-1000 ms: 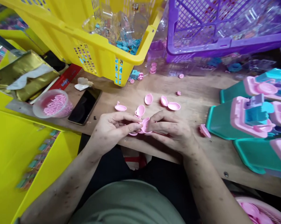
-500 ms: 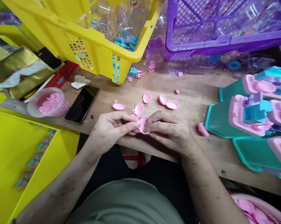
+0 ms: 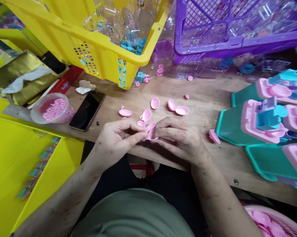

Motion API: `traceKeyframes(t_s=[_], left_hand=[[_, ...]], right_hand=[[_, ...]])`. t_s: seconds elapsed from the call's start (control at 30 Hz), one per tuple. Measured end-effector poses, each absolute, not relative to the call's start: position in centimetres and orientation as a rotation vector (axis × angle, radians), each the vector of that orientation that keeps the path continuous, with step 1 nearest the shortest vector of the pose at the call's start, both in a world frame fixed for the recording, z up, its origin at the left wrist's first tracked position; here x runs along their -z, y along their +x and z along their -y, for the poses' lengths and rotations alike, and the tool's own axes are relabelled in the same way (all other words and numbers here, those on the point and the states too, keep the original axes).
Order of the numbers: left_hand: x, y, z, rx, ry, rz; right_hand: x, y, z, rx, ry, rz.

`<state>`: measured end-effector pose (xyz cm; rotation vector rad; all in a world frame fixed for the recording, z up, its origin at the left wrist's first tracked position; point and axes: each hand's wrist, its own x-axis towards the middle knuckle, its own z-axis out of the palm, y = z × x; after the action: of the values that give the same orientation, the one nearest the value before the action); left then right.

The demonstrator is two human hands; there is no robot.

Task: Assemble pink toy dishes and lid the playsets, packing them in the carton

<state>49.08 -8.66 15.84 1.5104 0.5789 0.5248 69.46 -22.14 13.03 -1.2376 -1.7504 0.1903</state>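
Note:
At the table's front edge, my right hand point(image 3: 179, 140) is closed around a small pink oval plastic shell point(image 3: 151, 131), a hollow toy part with a thin curved strip at its lower side. My left hand point(image 3: 120, 140) pinches the shell's left edge between thumb and forefinger. Any smaller part between those fingertips is hidden. Just beyond the fingers lie another pink shell point(image 3: 146, 115) with a small loop and a small round pink piece point(image 3: 141, 123). More loose pink shells point(image 3: 155, 103) are scattered farther back on the wooden table point(image 3: 202, 95).
A yellow basket point(image 3: 101, 62) and a purple basket point(image 3: 212, 49) stand at the back. On the left are a tub of small pink parts point(image 3: 56, 110) and a phone point(image 3: 87, 111). Green toy boxes point(image 3: 233, 125) line the right, above a pink basket point(image 3: 274, 220).
Both hands stay in nearly the same place with the pink shell between them. The left fingers have shifted slightly, showing more of the small round piece behind them.

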Motion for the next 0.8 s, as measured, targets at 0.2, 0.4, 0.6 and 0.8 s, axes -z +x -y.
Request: traceKeyframes(t_s=[0.2,0.4,0.6,0.8], left_hand=[[-15.5,49.4,9.4,-0.541,1.435,-0.612],[-15.3,49.4,8.2,-0.467,1.526,-0.571],[-14.9,49.8,5.8,-0.632,2.219,-0.602],[-17.6,46.2,0.5,-0.8,2.484,-0.769]], right_hand=[[-12.8,69.0,22.2,-0.033,-1.293,1.685],[-12.9,68.9,21.3,-0.159,-1.306,1.698],[-11.8,70.7,20.4,-0.131,-1.57,1.605],[-8.6,71.5,19.1,0.03,-1.732,1.79]])
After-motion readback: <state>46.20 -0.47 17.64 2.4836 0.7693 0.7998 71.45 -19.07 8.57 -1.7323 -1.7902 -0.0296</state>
